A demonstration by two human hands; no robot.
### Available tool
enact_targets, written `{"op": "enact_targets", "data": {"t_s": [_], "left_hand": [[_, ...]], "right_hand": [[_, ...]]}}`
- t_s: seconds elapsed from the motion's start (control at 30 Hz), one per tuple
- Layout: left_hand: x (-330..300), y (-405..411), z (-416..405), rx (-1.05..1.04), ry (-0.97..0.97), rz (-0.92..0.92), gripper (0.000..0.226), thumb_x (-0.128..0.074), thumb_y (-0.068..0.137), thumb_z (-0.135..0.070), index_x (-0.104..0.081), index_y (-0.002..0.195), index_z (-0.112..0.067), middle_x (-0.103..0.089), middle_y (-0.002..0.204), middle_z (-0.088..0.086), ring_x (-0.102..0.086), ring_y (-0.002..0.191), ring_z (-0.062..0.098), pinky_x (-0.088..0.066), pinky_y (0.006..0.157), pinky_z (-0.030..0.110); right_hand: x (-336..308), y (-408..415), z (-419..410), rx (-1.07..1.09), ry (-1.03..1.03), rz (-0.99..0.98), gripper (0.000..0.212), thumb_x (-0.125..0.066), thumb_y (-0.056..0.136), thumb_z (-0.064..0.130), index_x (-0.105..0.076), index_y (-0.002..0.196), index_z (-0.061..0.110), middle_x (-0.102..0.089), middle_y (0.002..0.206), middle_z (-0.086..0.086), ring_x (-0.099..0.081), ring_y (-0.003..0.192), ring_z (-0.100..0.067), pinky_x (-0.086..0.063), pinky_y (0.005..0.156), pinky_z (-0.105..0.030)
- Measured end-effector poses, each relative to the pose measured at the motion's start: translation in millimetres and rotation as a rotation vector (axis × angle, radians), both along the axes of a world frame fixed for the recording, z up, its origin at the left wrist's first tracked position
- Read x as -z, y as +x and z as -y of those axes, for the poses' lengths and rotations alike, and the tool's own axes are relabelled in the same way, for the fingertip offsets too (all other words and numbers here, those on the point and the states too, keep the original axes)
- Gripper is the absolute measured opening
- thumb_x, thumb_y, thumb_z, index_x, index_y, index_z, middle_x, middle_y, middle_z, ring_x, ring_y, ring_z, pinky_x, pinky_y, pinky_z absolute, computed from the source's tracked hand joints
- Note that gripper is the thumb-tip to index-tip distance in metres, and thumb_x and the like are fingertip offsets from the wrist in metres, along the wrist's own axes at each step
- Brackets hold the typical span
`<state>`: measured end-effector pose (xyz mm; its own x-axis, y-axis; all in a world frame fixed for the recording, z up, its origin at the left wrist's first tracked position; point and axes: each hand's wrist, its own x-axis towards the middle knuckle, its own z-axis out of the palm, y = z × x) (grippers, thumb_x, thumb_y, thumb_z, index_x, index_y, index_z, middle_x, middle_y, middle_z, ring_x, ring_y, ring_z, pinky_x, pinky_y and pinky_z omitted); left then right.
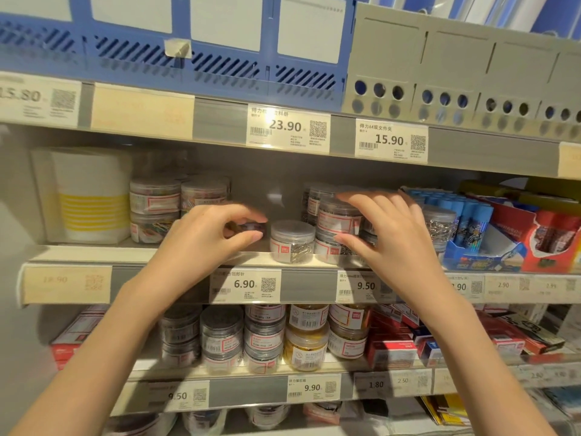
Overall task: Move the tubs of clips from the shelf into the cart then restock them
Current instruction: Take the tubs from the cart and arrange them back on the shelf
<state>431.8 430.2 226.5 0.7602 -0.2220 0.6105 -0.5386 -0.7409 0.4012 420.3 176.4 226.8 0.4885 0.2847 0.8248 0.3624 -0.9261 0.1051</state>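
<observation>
head view / left hand: left hand (207,234) at frame centre, fingers and thumb curled round a small tub (248,229), mostly hidden, contents dark/unclear.
head view / right hand: right hand (386,228) centre-right, fingers spread over the stacked tubs (338,215), thumb low at the stack's front; whether it's pinching yet, can't tell.
tubs: clip tubs on middle shelf (176,256); a lone silver-clip tub (292,240) stands between the hands; more w/ coloured clips (155,206) centre-left.
cart: not in view.
risk 1: right stack is two high; lifting only the top could tip or drag the lower one off the edge.
risk 2: lone tub sits just beside both hands, a knuckle could knock it fwd over the lip.
risk 3: left grip looks partial, smooth plastic may slip.
surface: grey shelf w/ price-tag rail (245,284).
room: shop aisle; blue file racks (220,58) above, glue sticks (465,212) right, more tubs (264,338) on shelf below.
</observation>
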Motion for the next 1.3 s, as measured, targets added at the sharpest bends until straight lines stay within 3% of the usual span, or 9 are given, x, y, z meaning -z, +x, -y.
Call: {"op": "enact_targets", "data": {"t_s": [0.2,0.33,0.43,0.5,0.63,0.73,0.83,1.03,1.3], "left_hand": [[3.8,-16.1,-28.7,-0.219,0.047,0.026,0.020,-0.057,0.081,-0.047,-0.064,0.099,-0.041,-0.061,0.082,-0.018,-0.056,0.076,0.008,-0.048,0.074,0.034],[7.0,-19.2,-41.6,-0.312,0.099,-0.010,0.026,-0.047,0.085,-0.055,-0.067,0.095,-0.041,-0.066,0.086,-0.017,-0.063,0.091,0.016,-0.047,0.074,0.034],[10.0,-21.6,-42.1,-0.386,0.194,-0.019,0.034,-0.037,0.089,-0.057,-0.066,0.101,-0.044,-0.070,0.094,-0.006,-0.060,0.100,0.024,-0.037,0.068,0.031],[10.8,-23.4,-40.3,-0.414,0.230,-0.016,0.036,-0.033,0.091,-0.057,-0.065,0.105,-0.047,-0.071,0.097,-0.003,-0.060,0.103,0.024,-0.032,0.067,0.030],[11.7,-22.8,-39.9,-0.452,0.257,0.011,0.037,-0.031,0.091,-0.059,-0.063,0.106,-0.048,-0.070,0.101,-0.004,-0.060,0.104,0.022,-0.030,0.066,0.029],[12.7,-20.0,-40.5,-0.458,0.270,0.022,0.037,-0.030,0.093,-0.057,-0.062,0.107,-0.045,-0.070,0.099,-0.007,-0.060,0.103,0.018,-0.028,0.064,0.029],[14.0,-17.1,-41.6,-0.457,0.293,0.032,0.040,-0.029,0.093,-0.057,-0.063,0.105,-0.040,-0.069,0.097,-0.008,-0.060,0.101,0.017,-0.027,0.063,0.029],[20.5,-12.4,-44.3,-0.456,0.291,0.103,0.058,-0.014,0.084,-0.064,-0.064,0.101,-0.040,-0.070,0.095,-0.010,-0.061,0.097,0.014,-0.025,0.054,0.028],[19.8,-11.0,-43.7,-0.463,0.302,0.118,0.056,-0.016,0.088,-0.065,-0.064,0.101,-0.041,-0.069,0.096,-0.012,-0.062,0.098,0.014,-0.022,0.051,0.023]], "right_hand": [[-0.2,-0.1,-14.5,-0.071,0.003,0.011,0.045,-0.069,0.079,0.035,-0.057,0.118,0.017,-0.060,0.105,0.000,-0.047,0.099,-0.019,-0.039,0.084,-0.041],[-2.2,1.6,-35.5,-0.140,-0.010,-0.005,0.042,-0.069,0.080,0.036,-0.058,0.117,0.019,-0.062,0.105,0.002,-0.046,0.100,-0.017,-0.038,0.086,-0.038],[-10.3,-0.3,-59.3,-0.185,-0.032,-0.017,0.041,-0.063,0.080,0.040,-0.061,0.116,0.020,-0.064,0.104,0.002,-0.049,0.102,-0.017,-0.043,0.084,-0.037],[-20.3,-1.6,-78.2,-0.162,-0.049,-0.182,0.045,-0.061,0.084,0.046,-0.055,0.124,0.026,-0.062,0.115,0.004,-0.051,0.112,-0.019,-0.043,0.085,-0.036],[-31.8,17.4,-102.9,-0.123,-0.111,-0.505,0.063,-0.057,0.085,0.054,-0.037,0.140,0.032,-0.044,0.142,0.007,-0.036,0.130,-0.013,-0.038,0.097,-0.032],[-34.3,36.5,-110.9,-0.102,-0.098,-0.722,0.076,-0.063,0.081,0.053,-0.028,0.145,0.030,-0.034,0.148,0.000,-0.036,0.133,-0.019,-0.035,0.104,-0.032],[-33.5,45.3,-112.2,-0.143,-0.012,-0.862,0.087,-0.068,0.078,0.049,-0.018,0.147,0.032,-0.037,0.148,0.001,-0.044,0.128,-0.019,-0.040,0.103,-0.034],[-32.8,42.4,-103.1,-0.212,0.035,-0.842,0.080,-0.068,0.082,0.038,-0.021,0.147,0.031,-0.044,0.143,0.007,-0.049,0.122,-0.014,-0.039,0.095,-0.024],[-33.0,35.4,-100.2,-0.270,0.078,-0.819,0.077,-0.068,0.081,0.042,-0.026,0.145,0.033,-0.046,0.141,0.010,-0.045,0.125,-0.010,-0.031,0.089,-0.017]]}}
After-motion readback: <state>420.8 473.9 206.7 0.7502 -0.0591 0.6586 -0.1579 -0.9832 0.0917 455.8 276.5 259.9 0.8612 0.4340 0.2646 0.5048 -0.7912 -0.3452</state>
